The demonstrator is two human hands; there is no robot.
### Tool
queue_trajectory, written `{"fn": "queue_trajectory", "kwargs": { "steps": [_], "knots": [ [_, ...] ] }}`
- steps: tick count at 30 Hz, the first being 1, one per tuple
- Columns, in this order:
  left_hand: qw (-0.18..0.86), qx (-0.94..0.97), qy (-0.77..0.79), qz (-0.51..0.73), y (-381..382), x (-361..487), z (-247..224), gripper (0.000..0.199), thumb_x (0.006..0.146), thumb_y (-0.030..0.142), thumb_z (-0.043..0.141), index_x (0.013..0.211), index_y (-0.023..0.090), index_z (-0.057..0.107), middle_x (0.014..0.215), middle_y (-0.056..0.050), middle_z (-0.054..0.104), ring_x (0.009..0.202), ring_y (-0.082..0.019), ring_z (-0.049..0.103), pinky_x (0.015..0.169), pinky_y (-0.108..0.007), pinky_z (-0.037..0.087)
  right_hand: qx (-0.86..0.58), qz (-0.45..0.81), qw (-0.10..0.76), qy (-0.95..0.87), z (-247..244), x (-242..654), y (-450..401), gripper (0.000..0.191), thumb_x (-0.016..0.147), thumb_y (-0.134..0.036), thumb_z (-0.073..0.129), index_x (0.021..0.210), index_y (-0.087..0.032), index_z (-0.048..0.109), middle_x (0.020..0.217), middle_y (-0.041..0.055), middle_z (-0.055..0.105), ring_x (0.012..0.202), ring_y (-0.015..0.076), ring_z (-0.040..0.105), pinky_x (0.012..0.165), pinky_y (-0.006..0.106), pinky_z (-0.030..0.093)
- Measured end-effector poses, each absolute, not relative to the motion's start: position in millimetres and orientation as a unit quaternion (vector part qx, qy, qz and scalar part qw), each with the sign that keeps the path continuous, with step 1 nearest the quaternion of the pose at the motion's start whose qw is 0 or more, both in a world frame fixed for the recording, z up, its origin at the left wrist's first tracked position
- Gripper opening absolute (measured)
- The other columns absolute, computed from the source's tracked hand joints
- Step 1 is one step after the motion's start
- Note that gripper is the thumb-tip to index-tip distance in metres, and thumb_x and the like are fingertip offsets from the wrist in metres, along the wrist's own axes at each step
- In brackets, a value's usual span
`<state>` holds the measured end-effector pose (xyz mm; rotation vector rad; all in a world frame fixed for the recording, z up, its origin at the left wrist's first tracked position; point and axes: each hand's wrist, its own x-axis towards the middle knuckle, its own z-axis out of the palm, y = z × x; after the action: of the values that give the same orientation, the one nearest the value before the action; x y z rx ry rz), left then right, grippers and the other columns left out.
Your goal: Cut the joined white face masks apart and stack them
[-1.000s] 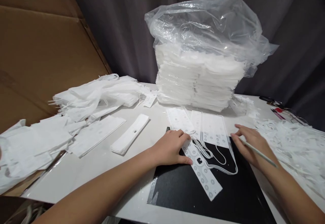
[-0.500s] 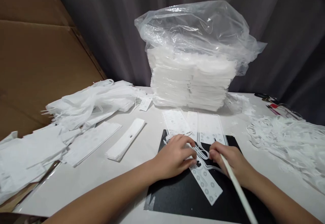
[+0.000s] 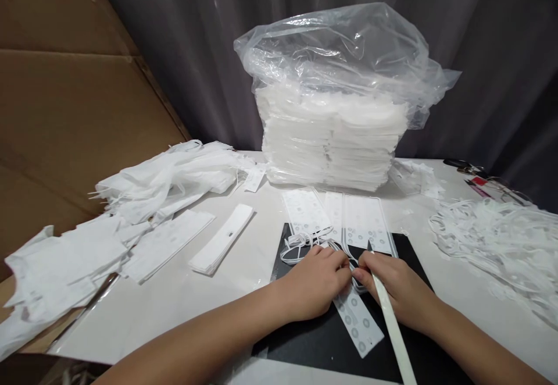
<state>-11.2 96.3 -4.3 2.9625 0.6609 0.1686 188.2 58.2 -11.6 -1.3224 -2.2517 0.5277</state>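
Over the black board [image 3: 305,338], my left hand [image 3: 325,280] is closed at the upper end of a white strip with grey round marks [image 3: 360,324], pinching at the white cord there. My right hand [image 3: 392,283] is closed around a long white stick-like tool [image 3: 394,332] with a dark pointed tip, and its thumb meets the cord by my left fingertips. The two hands nearly touch. Looped white cord [image 3: 300,248] lies left of my left fingers. Behind them are printed white sheets [image 3: 368,222], partly on the board.
Clear plastic bag [image 3: 340,47] over stacked white sheets [image 3: 331,141] at the back. Folded strips [image 3: 224,239] and white fabric pieces [image 3: 170,175] lie left, beside cardboard [image 3: 78,111]. A heap of white cords [image 3: 497,239] is at right.
My left hand has moved right toward my right hand, and its spread fingers have closed at the cord. The tool has swung more upright. The view has shifted slightly.
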Motion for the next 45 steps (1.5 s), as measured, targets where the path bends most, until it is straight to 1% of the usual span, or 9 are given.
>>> {"fn": "queue_trajectory", "kwargs": {
  "steps": [4,9,15,26,30,36,41,43,45],
  "knots": [
    [-0.005,0.978,0.201,0.058,95.9,-11.1,-4.5,0.011,0.086,0.011,0.054,0.093,0.017,0.059,0.096,-0.004,0.057,0.083,-0.020,0.050,0.074,-0.032,0.036,-0.481,0.187,0.223,-0.827,-11.5,189.2,55.8,0.028,0.099,-0.034,0.031,0.074,-0.023,0.037,0.064,-0.0015,0.049,0.057,0.0154,0.049,0.052,0.026,0.034],
    [-0.021,0.977,0.197,0.079,98.2,-11.5,-5.6,0.009,0.092,0.018,0.054,0.087,0.018,0.061,0.095,-0.003,0.059,0.080,-0.018,0.050,0.075,-0.032,0.035,-0.479,0.189,0.219,-0.829,-10.7,190.3,55.3,0.029,0.099,-0.034,0.031,0.073,-0.023,0.036,0.063,-0.0019,0.048,0.056,0.0149,0.049,0.052,0.026,0.034],
    [-0.002,0.977,0.191,0.090,100.7,-12.3,-5.8,0.012,0.092,0.017,0.054,0.083,0.019,0.062,0.093,-0.002,0.059,0.077,-0.016,0.051,0.075,-0.031,0.034,-0.481,0.195,0.219,-0.826,-9.3,188.9,57.4,0.029,0.099,-0.034,0.031,0.072,-0.023,0.034,0.062,-0.0022,0.047,0.054,0.0146,0.047,0.051,0.025,0.032],
    [-0.048,0.981,0.175,0.062,100.4,-8.2,-4.9,0.011,0.092,0.014,0.049,0.087,0.015,0.058,0.089,-0.004,0.056,0.077,-0.018,0.050,0.071,-0.031,0.036,-0.487,0.198,0.234,-0.818,-8.9,190.1,58.0,0.029,0.098,-0.033,0.034,0.072,-0.023,0.035,0.062,-0.0023,0.047,0.055,0.0142,0.047,0.052,0.025,0.033],
    [-0.002,0.986,0.160,0.051,102.9,-11.5,-3.7,0.015,0.089,0.009,0.044,0.085,0.014,0.057,0.089,-0.006,0.056,0.080,-0.019,0.051,0.076,-0.032,0.040,-0.484,0.228,0.232,-0.812,-5.7,190.6,58.4,0.028,0.098,-0.032,0.035,0.071,-0.022,0.036,0.063,-0.0026,0.047,0.056,0.0135,0.048,0.053,0.024,0.035],
    [0.135,0.980,0.140,0.050,108.6,-21.5,6.7,0.018,0.076,0.001,0.046,0.080,0.016,0.054,0.099,-0.008,0.060,0.092,-0.020,0.055,0.087,-0.032,0.045,-0.477,0.254,0.207,-0.816,-2.2,189.0,58.6,0.028,0.098,-0.029,0.034,0.071,-0.022,0.037,0.064,-0.0019,0.048,0.058,0.0140,0.048,0.054,0.024,0.036],
    [0.242,0.963,0.115,0.016,108.1,-30.2,18.0,0.018,0.076,-0.001,0.049,0.077,0.016,0.051,0.100,-0.008,0.062,0.104,-0.020,0.056,0.095,-0.034,0.043,-0.482,0.268,0.200,-0.810,-2.8,189.9,59.2,0.030,0.098,-0.032,0.033,0.070,-0.022,0.037,0.064,-0.0022,0.047,0.058,0.0138,0.048,0.054,0.024,0.035],
    [0.278,0.952,0.128,0.016,108.8,-31.8,20.4,0.018,0.078,-0.001,0.047,0.079,0.017,0.050,0.098,-0.007,0.063,0.100,-0.019,0.058,0.091,-0.032,0.045,-0.483,0.272,0.197,-0.808,-3.0,190.5,59.6,0.030,0.099,-0.032,0.033,0.071,-0.022,0.037,0.064,-0.0023,0.047,0.058,0.0135,0.048,0.054,0.024,0.035],
    [0.299,0.938,0.171,0.039,111.5,-32.5,20.9,0.018,0.081,0.000,0.045,0.082,0.017,0.050,0.092,-0.005,0.063,0.087,-0.016,0.060,0.077,-0.027,0.048,-0.484,0.272,0.194,-0.809,-2.7,190.8,59.8,0.029,0.098,-0.031,0.033,0.071,-0.021,0.038,0.064,-0.0026,0.046,0.059,0.0133,0.048,0.054,0.024,0.034]
  ]
}}
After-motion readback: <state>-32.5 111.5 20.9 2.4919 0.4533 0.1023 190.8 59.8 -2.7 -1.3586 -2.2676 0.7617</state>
